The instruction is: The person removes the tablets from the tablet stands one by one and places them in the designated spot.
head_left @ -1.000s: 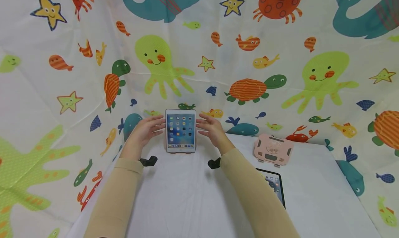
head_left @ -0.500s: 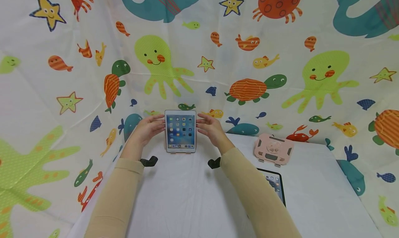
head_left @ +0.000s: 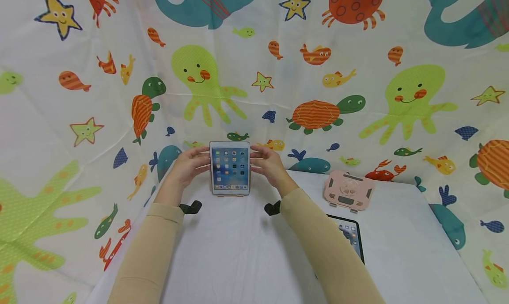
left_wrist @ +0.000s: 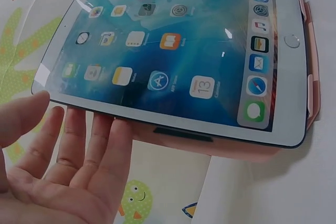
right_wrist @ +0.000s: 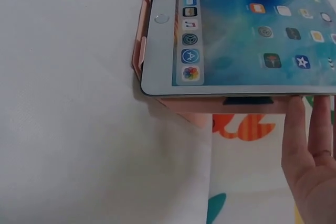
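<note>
A white-framed tablet (head_left: 230, 169) with a lit screen of app icons leans upright on a pink stand case (left_wrist: 247, 153), whose lower clips hold its bottom edge. My left hand (head_left: 188, 167) is at the tablet's left side. In the left wrist view its extended fingertips (left_wrist: 123, 124) meet the long edge, some partly hidden behind it, and the thumb is near the upper corner. My right hand (head_left: 270, 165) mirrors this on the right, straight fingertips (right_wrist: 296, 103) at the edge. Its thumb is hidden in the right wrist view.
A second pink case (head_left: 348, 191) lies at the right of the white tabletop (head_left: 222, 251). A larger black-framed tablet (head_left: 351, 233) lies partly under my right sleeve. Behind stands a cloth curtain (head_left: 278, 92) printed with sea animals, close behind the tablet.
The tablet's top edge has tipped slightly toward me and a little left. Both hands have kept nearly the same place, the right fingers now right at the tablet's edge.
</note>
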### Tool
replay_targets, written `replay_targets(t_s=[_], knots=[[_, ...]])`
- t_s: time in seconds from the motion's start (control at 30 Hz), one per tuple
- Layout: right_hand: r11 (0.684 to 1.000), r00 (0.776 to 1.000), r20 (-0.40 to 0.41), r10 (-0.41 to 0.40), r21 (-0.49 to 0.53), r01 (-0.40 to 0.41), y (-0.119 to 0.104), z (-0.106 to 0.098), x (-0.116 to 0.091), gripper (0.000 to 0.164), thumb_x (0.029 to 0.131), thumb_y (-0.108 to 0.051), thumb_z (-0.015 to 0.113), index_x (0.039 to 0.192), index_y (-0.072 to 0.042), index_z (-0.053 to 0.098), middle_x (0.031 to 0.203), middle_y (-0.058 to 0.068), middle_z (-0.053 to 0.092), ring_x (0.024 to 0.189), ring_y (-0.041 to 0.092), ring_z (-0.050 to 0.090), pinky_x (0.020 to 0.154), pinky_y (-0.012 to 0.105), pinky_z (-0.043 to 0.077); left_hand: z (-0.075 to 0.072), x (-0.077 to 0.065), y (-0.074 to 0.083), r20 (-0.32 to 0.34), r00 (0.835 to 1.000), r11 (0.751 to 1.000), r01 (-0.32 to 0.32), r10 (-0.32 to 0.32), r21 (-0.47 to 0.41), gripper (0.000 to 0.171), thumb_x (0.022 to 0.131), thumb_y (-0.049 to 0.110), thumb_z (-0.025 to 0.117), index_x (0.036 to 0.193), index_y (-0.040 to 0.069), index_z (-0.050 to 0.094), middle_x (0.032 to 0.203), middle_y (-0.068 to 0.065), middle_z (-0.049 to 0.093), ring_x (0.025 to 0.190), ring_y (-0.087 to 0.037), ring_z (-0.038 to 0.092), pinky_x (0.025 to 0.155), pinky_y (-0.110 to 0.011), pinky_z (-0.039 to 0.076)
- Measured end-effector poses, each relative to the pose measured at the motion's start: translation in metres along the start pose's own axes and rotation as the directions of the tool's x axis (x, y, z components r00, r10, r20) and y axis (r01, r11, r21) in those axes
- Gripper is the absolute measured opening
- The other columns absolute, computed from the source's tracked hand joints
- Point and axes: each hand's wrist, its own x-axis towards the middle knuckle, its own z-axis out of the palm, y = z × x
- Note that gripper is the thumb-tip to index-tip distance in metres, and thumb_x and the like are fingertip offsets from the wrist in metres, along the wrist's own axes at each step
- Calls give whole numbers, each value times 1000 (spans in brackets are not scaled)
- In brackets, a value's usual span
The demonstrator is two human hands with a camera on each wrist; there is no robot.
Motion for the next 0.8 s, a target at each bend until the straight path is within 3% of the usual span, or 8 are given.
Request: replay_targets(t_s=[0.4,0.8], knots=[[998,996,-74,42,-46,-46,-3,7,-1,33,101,-10,76,132,-22,75,128,7,70,122,26,68,104,48,63,1,1,-1,-14,999,999,-36,37,28,39,105,13,71,142,9,60,120,3,70,108,-13,72,101,-38,64],[999,997,-82,4,-53,-8,-1,9,-2,26,101,-8,75,124,-20,79,122,7,70,116,26,69,101,46,65,0,-1,-1,-38,998,998,-44,45,35,32,104,15,72,136,12,66,116,6,70,103,-11,74,90,-34,67]])
